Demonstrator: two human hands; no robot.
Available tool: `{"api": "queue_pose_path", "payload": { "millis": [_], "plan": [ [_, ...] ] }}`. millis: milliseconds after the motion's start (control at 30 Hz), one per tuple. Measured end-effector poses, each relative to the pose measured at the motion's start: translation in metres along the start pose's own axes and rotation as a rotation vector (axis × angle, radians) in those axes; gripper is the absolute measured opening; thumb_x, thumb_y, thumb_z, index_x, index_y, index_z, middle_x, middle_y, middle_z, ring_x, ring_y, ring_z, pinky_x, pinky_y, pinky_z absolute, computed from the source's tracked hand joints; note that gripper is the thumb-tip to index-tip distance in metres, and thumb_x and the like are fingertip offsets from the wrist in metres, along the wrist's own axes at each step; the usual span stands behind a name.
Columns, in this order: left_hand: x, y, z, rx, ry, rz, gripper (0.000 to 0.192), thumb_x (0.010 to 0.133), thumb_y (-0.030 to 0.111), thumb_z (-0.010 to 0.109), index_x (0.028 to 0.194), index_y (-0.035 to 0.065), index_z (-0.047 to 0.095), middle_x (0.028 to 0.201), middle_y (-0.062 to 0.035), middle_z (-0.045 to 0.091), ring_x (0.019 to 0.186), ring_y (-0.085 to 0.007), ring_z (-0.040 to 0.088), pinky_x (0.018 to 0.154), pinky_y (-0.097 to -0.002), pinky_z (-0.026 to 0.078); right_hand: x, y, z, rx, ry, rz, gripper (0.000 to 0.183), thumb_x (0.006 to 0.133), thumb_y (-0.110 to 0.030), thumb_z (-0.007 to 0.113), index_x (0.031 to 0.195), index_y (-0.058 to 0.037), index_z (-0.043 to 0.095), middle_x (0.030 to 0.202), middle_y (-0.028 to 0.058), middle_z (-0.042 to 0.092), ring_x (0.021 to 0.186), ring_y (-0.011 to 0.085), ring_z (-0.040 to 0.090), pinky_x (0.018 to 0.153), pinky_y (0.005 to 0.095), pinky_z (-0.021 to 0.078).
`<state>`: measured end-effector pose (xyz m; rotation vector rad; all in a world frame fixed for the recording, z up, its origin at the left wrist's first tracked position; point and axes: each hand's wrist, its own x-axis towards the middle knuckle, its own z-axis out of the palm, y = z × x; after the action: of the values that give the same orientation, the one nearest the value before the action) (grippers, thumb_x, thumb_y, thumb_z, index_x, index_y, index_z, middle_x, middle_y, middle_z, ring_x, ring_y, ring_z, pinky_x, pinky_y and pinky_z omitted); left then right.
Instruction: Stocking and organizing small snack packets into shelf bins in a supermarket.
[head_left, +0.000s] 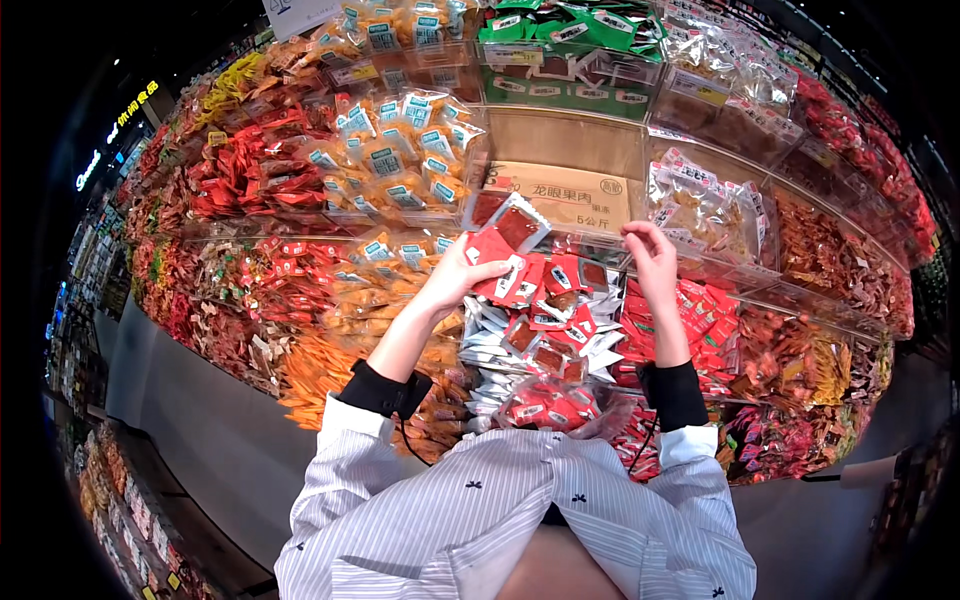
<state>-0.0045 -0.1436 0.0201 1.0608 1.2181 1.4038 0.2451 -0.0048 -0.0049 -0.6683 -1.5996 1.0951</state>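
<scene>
My left hand (454, 277) grips a cluster of red snack packets (504, 262), thumb across the front. A clear-backed packet with reddish-brown filling (519, 223) sticks up from the cluster. Below lie loose red packets (566, 274) on top of white-silver sachets (484, 337). My right hand (654, 259) is raised at the front right corner of a display bin (562, 139), its fingers curled; whether anything is pinched between the fingertips cannot be made out. A printed cardboard piece (559, 195) lies in that bin. Near my chest sits a clear plastic bag with red packets (555, 405).
Orange snacks in clear wrappers (397, 154) fill the bin on the left. Clear-bagged snacks (694, 199) stand in the right one. Green packets (574, 26) occupy the upper tier. Transparent dividers separate the bins. Grey floor (217, 397) shows beyond the display at left.
</scene>
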Motion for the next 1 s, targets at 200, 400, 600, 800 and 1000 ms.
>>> {"api": "queue_pose_path", "payload": {
  "millis": [200, 400, 600, 800, 1000],
  "plan": [
    [-0.059, -0.009, -0.032, -0.036, 0.185, 0.042, 0.040, 0.070, 0.007, 0.069, 0.103, 0.0006, 0.047, 0.092, -0.0064, 0.059, 0.081, -0.0120, 0.059, 0.074, -0.0266, 0.048, 0.069, -0.008, -0.001, -0.642, -0.533, 0.072, 0.025, 0.083, -0.016, 0.040, 0.092, -0.0012, 0.059, 0.078, 0.0098, 0.061, 0.076, 0.0164, 0.059, 0.060, 0.0308, 0.0481],
    [-0.112, -0.037, -0.052, -0.027, 0.366, 0.004, 0.037, 0.071, 0.004, 0.068, 0.101, 0.0006, 0.046, 0.091, -0.0067, 0.059, 0.080, -0.0119, 0.058, 0.074, -0.0273, 0.048, 0.095, 0.022, 0.013, -1.131, -0.703, 0.115, 0.031, 0.080, -0.023, 0.041, 0.086, -0.0010, 0.061, 0.078, 0.0223, 0.060, 0.076, 0.0333, 0.060, 0.069, 0.0398, 0.0474],
    [-0.141, -0.052, -0.058, -0.128, 0.458, -0.007, 0.033, 0.073, 0.003, 0.065, 0.100, 0.0019, 0.046, 0.087, -0.0071, 0.060, 0.075, -0.0128, 0.060, 0.068, -0.0276, 0.051, 0.090, 0.016, 0.015, -1.197, -0.709, 0.191, 0.045, 0.085, -0.038, 0.038, 0.092, -0.0002, 0.062, 0.088, 0.0258, 0.059, 0.089, 0.0361, 0.057, 0.080, 0.0409, 0.0441],
    [-0.151, -0.056, -0.047, -0.191, 0.546, 0.012, 0.033, 0.071, 0.003, 0.065, 0.096, 0.0039, 0.044, 0.086, -0.0063, 0.058, 0.073, -0.0125, 0.058, 0.064, -0.0269, 0.050, 0.095, -0.006, 0.020, -1.048, -0.958, 0.393, 0.059, 0.083, -0.058, 0.033, 0.086, -0.0092, 0.068, 0.075, 0.0151, 0.063, 0.072, 0.0273, 0.061, 0.070, 0.0366, 0.0476],
    [-0.150, -0.058, -0.036, -0.291, 0.476, 0.021, 0.033, 0.072, 0.000, 0.064, 0.099, 0.0021, 0.045, 0.088, -0.0068, 0.059, 0.077, -0.0142, 0.059, 0.071, -0.0294, 0.050, 0.083, 0.005, -0.002, -1.016, -1.007, 0.282, 0.050, 0.085, -0.048, 0.043, 0.102, -0.0030, 0.056, 0.092, 0.0146, 0.062, 0.084, 0.0253, 0.059, 0.075, 0.0360, 0.0450]
  ]
}}
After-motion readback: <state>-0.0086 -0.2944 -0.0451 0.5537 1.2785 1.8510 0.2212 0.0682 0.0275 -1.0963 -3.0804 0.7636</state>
